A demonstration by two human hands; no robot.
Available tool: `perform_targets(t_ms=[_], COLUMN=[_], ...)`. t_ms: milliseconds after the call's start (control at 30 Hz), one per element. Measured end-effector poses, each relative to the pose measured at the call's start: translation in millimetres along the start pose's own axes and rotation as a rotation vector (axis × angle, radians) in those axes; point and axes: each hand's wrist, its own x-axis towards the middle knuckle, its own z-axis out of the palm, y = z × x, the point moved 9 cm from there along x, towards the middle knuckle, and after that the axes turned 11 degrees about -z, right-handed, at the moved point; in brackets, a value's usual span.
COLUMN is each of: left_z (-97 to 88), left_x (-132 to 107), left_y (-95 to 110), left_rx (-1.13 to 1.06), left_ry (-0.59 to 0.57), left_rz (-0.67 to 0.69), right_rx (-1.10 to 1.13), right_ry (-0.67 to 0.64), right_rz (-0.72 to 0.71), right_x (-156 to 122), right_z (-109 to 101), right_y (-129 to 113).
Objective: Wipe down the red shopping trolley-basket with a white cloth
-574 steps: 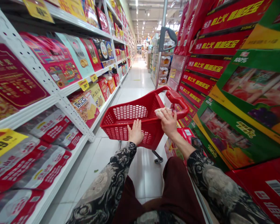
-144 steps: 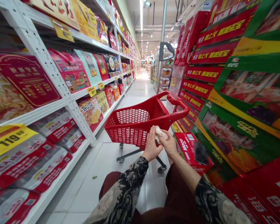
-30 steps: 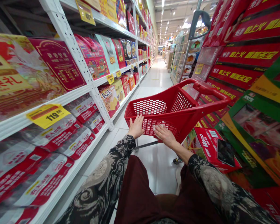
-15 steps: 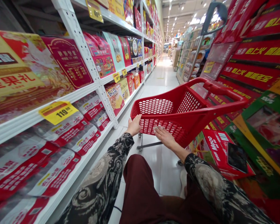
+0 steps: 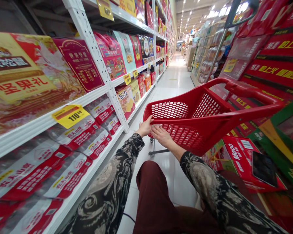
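A red plastic shopping cart (image 5: 210,120) with a perforated basket stands in the aisle right in front of me. My left hand (image 5: 145,127) is curled over the near left corner of the basket's rim. Beside it, my right hand (image 5: 162,135) lies against the basket's outer wall just below the rim, pressing a pale cloth (image 5: 157,125) to the plastic; only an edge of the cloth shows by the fingertips. The cart's handle (image 5: 249,92) rises to the right. Patterned dark sleeves cover both my arms.
White shelving (image 5: 63,110) full of red gift boxes and packets, with yellow price tags (image 5: 70,115), lines the left side. Stacked red and green drink cartons (image 5: 278,74) wall the right, with a red box (image 5: 249,162) low beside the cart. The tiled aisle (image 5: 173,81) runs ahead.
My right hand has slid left along the basket wall toward my left hand. The view has shifted so that the cart sits further right and nearer.
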Motion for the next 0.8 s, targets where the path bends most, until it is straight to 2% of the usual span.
perform_targets(t_ms=[100, 200, 267, 400, 467, 500, 567, 733, 800], left_z=[5.6, 7.3, 7.8, 12.6, 18.3, 21.7, 27.5, 33.1, 33.4], left_x=[-6.7, -11.2, -14.2, -21.0, -24.1, -25.5, -27.8, -32.6, -33.9], left_y=[2.6, 5.2, 8.4, 16.0, 19.3, 20.5, 22.2, 26.2, 26.5], left_rx=[-0.006, 0.021, 0.061, 0.151, 0.215, 0.251, 0.315, 0.368, 0.383], left_ry=[-0.044, -0.024, 0.007, 0.057, 0.065, 0.065, 0.066, 0.074, 0.075], left_rz=[-0.002, -0.001, 0.024, 0.092, 0.112, 0.114, 0.101, 0.08, 0.081], right_rx=[0.026, 0.03, 0.019, -0.037, -0.07, -0.081, -0.09, -0.07, -0.053], right_ry=[-0.072, -0.089, -0.028, 0.187, 0.222, 0.205, 0.126, -0.058, -0.081], right_rz=[0.002, 0.006, 0.004, 0.073, 0.113, 0.111, 0.075, 0.072, 0.094], right_x=[-18.9, -34.2, -36.9, -35.1, -38.4, -41.5, -52.0, -96.3, -108.9], right_z=[22.7, 22.7, 4.5, -53.5, -68.8, -68.9, -55.2, 3.6, 12.8], right_y=[-10.7, -12.5, -7.0, 21.1, 34.0, 36.7, 34.5, 16.2, 12.7])
